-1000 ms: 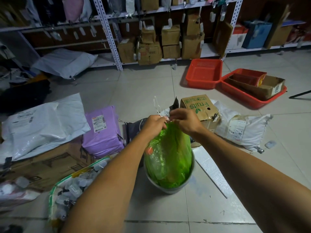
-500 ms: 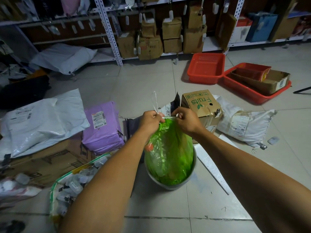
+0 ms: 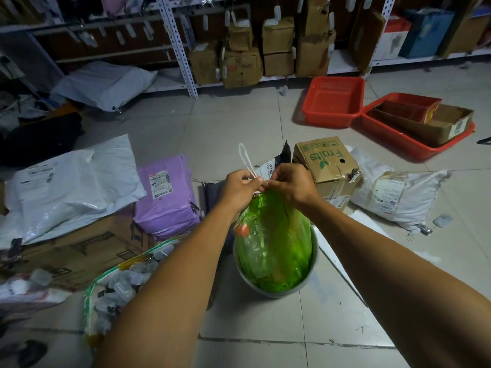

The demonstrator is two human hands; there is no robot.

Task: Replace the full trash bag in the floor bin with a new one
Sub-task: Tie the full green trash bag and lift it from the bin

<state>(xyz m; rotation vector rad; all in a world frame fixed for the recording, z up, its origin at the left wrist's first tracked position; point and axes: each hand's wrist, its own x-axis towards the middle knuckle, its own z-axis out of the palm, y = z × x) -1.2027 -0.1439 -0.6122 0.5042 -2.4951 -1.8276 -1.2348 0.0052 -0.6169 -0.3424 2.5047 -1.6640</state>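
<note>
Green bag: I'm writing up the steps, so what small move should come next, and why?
Probably lift the green bag out of the bin: both hands, left and right, pinch its gathered neck at the white drawstring, and it sits inside.

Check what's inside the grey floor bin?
The grey floor bin holds a full green trash bag, its gathered neck and white drawstring pinched by the left hand and right hand. An orange item shows through; the bin's bottom is hidden.
</note>
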